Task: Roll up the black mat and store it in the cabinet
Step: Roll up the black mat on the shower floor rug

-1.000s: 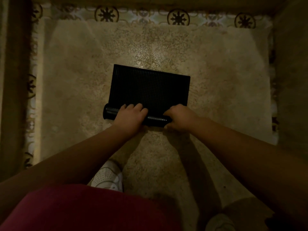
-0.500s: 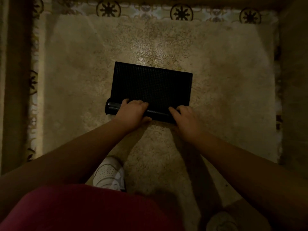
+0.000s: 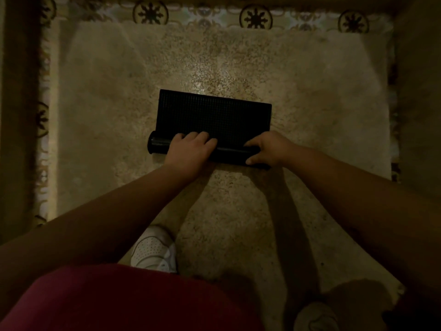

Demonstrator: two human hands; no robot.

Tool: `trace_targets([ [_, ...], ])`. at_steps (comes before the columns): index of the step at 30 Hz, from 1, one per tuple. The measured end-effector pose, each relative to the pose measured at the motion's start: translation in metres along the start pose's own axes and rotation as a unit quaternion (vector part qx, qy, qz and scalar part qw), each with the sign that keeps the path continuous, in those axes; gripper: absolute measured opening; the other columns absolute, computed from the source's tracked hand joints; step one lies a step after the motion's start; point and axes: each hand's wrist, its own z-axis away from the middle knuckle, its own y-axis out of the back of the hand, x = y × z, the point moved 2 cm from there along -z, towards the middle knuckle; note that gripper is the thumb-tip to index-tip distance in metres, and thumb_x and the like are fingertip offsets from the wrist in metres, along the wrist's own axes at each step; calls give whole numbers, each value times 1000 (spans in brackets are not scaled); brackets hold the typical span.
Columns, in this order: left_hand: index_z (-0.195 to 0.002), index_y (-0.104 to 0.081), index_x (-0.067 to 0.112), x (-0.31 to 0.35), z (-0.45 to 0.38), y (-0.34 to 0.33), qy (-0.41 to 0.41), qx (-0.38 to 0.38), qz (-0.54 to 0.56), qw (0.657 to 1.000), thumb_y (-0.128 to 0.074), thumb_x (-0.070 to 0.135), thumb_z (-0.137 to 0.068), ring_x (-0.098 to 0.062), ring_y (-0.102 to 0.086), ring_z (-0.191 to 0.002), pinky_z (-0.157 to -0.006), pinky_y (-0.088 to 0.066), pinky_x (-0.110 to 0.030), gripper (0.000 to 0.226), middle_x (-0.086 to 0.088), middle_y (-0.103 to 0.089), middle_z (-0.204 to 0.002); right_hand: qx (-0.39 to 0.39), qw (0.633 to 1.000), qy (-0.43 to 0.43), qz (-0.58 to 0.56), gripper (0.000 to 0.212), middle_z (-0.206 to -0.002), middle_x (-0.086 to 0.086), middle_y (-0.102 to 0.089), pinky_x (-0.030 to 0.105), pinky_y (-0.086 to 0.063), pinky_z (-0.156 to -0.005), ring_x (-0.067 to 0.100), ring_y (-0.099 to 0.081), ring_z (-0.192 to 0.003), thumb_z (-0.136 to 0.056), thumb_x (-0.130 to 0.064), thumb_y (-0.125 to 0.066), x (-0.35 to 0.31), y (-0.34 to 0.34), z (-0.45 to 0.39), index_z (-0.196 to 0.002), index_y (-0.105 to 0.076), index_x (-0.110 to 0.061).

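The black mat lies on a beige rug, its near edge wound into a tight roll and the far half still flat, with a dotted texture. My left hand lies over the roll's left-middle part, fingers curled across the top. My right hand grips the roll's right end, thumb under the near side. The roll's left end pokes out past my left hand. No cabinet is in view.
The beige rug covers most of the floor, bordered by patterned tiles at the far side and left. Dark furniture edges stand at the left and right. My white shoes are on the rug below my arms.
The roll has advanced away from me and the flat part of the mat has got shorter. Both hands shifted forward with it, regripping the roll.
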Motion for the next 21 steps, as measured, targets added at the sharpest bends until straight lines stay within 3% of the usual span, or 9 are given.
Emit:
trace_targets([
  [2, -135, -48, 19, -3, -6, 3, -1, -17, 18, 1000, -58, 35, -88, -32, -56, -108, -87, -43, -44, 51, -9, -57, -122, 16, 1000, 16, 22, 57, -124, 11, -58, 30, -40, -89, 28, -53, -113, -80, -35, -73, -2, -1, 4, -130, -57, -13],
  [5, -135, -51, 19, -7, -10, 5, 1, -25, 54, 998, -64, 39, -85, -32, -59, -103, -83, -46, -41, 56, -10, -60, -119, 153, 986, 29, 64, 69, -128, 10, -48, 34, -42, -90, 26, -47, -114, -81, -38, -70, -4, -15, 26, -140, -43, -13],
  [7, -132, -55, 21, -10, -14, 8, 8, -24, 82, 996, -68, 40, -82, -33, -61, -99, -78, -48, -40, 55, -10, -62, -117, 201, 972, 53, 113, 73, -130, 10, -48, 36, -45, -89, 27, -47, -115, -79, -36, -72, -8, -30, 44, -140, -40, -12],
  [10, -125, -59, 23, -13, -24, 10, 33, -48, 115, 992, -70, 42, -79, -32, -60, -101, -79, -50, -41, 51, -9, -63, -115, 184, 964, 62, 184, 83, -139, 14, -41, 41, -43, -97, 30, -42, -122, -77, -27, -73, -6, -39, 49, -144, -29, -8],
  [13, -113, -60, 17, -16, -30, 8, 47, -53, 131, 989, -73, 41, -77, -31, -61, -99, -79, -47, -39, 45, -10, -66, -108, 198, 964, 70, 164, 61, -126, 13, -52, 41, -51, -80, 32, -53, -108, -76, -11, -67, -6, -26, 36, -133, -45, -9],
  [15, -107, -56, 12, -17, -31, 8, 52, -51, 140, 988, -74, 40, -76, -34, -61, -95, -80, -46, -40, 45, -13, -66, -104, 171, 976, 61, 121, 56, -120, 8, -58, 33, -48, -76, 30, -58, -102, -74, -15, -70, -4, -14, 28, -127, -52, -16],
  [17, -107, -57, 10, -19, -34, 8, 45, -60, 130, 989, -73, 43, -77, -34, -59, -98, -84, -46, -42, 47, -14, -65, -106, 142, 986, 35, 84, 65, -123, 8, -62, 31, -45, -80, 29, -60, -105, -73, -23, -76, 2, -5, 24, -133, -51, -21],
  [21, -121, -55, 9, -21, -33, 9, 18, -39, 77, 996, -75, 46, -72, -37, -46, -109, -91, -41, -47, 65, -18, -52, -120, 106, 990, 17, 88, 72, -127, 11, -62, 32, -44, -88, 31, -58, -111, -71, -30, -81, 3, 7, 14, -136, -51, -20],
])
